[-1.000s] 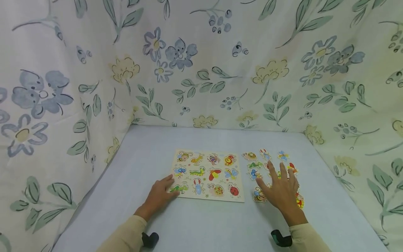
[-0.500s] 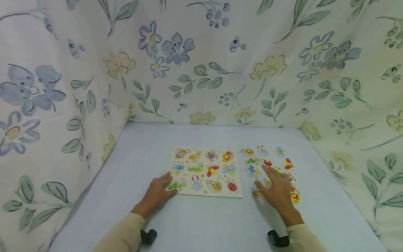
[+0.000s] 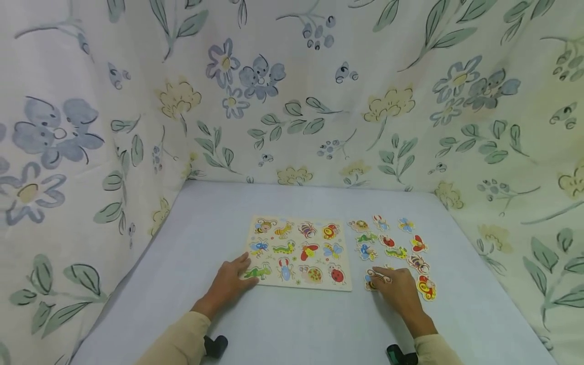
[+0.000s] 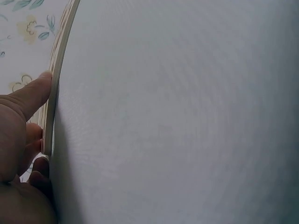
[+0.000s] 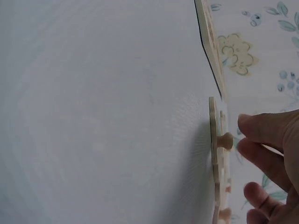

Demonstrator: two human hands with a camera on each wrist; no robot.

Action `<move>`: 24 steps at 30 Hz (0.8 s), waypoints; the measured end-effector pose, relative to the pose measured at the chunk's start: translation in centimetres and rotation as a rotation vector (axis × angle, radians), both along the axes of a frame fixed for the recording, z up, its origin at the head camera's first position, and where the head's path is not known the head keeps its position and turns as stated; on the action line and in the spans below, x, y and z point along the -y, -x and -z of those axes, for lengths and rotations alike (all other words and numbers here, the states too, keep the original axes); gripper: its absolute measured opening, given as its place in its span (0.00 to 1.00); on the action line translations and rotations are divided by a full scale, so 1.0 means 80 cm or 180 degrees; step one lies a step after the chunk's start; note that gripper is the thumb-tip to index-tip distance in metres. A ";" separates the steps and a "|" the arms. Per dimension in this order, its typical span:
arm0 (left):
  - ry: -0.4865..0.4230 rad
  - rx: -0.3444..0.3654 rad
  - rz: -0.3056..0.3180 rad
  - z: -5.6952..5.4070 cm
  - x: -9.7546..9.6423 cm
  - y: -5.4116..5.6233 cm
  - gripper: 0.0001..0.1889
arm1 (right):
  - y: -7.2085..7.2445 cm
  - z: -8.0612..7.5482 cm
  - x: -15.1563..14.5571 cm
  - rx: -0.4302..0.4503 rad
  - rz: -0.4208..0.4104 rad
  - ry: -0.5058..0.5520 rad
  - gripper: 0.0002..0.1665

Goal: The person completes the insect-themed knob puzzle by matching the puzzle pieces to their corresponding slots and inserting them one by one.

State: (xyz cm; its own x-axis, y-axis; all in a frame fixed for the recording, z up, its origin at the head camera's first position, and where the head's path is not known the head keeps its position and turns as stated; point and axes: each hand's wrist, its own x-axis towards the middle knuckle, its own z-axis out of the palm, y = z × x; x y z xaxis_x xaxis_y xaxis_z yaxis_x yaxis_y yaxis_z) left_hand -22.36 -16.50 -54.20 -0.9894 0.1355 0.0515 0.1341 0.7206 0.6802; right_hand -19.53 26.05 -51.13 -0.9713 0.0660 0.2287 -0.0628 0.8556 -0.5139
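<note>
In the head view, a flat puzzle board (image 3: 295, 261) printed with bright insects lies mid-table. My left hand (image 3: 228, 280) holds its near left corner, thumb on the front edge and fingers along the left side. The left wrist view shows that thumb (image 4: 35, 93) against the board's pale wooden edge (image 4: 58, 77). My right hand (image 3: 402, 290) is over a bee puzzle piece (image 3: 370, 284), covering part of it. In the right wrist view, thumb and forefinger (image 5: 266, 156) are slightly apart, just short of a piece's wooden knob (image 5: 225, 141).
Several loose insect pieces lie right of the board, among them a beetle piece (image 3: 380, 222), a green caterpillar piece (image 3: 396, 252), a spider piece (image 3: 418, 264) and a red-yellow butterfly piece (image 3: 426, 287). A floral curtain (image 3: 301, 142) borders the white table (image 3: 292, 324).
My right hand has drawn back and down from over the loose pieces to the bee piece, its spread fingers coming together. The left hand stays at the board's corner.
</note>
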 end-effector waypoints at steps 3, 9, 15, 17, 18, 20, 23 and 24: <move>-0.0003 0.0034 0.0002 0.000 0.000 -0.001 0.35 | 0.001 0.005 -0.002 0.0069 0.0039 -0.0026 0.14; -0.0005 -0.0008 0.0015 0.000 -0.001 -0.003 0.35 | 0.003 0.010 -0.004 0.0179 0.0107 0.0008 0.10; 0.0031 -0.0040 -0.0015 -0.001 -0.002 -0.004 0.35 | 0.000 0.012 -0.003 0.0290 0.0186 0.0083 0.07; 0.0032 -0.0052 -0.0026 -0.001 -0.002 -0.004 0.35 | 0.000 0.011 -0.002 0.0322 0.0219 0.0149 0.07; 0.0035 -0.0058 -0.0031 -0.001 -0.002 -0.004 0.35 | -0.001 0.011 -0.002 0.0330 0.0239 0.0185 0.07; 0.0037 -0.0068 -0.0034 0.000 -0.002 -0.004 0.35 | -0.002 0.012 -0.002 0.0335 0.0270 0.0275 0.08; 0.0035 -0.0075 -0.0032 0.001 -0.002 -0.004 0.34 | -0.002 0.014 -0.002 0.0193 0.0265 0.0368 0.07; 0.0041 -0.0066 -0.0030 0.001 -0.002 -0.004 0.35 | -0.001 0.015 -0.002 0.0123 0.0254 0.0391 0.06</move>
State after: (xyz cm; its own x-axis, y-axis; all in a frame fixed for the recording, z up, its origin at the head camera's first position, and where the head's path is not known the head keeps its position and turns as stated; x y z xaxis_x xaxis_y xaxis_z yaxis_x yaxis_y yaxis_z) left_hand -22.05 -16.36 -54.28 -0.9894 0.1269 0.0705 0.1413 0.7306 0.6681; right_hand -19.43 26.18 -52.30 -0.9697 0.1686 0.1767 0.0247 0.7875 -0.6158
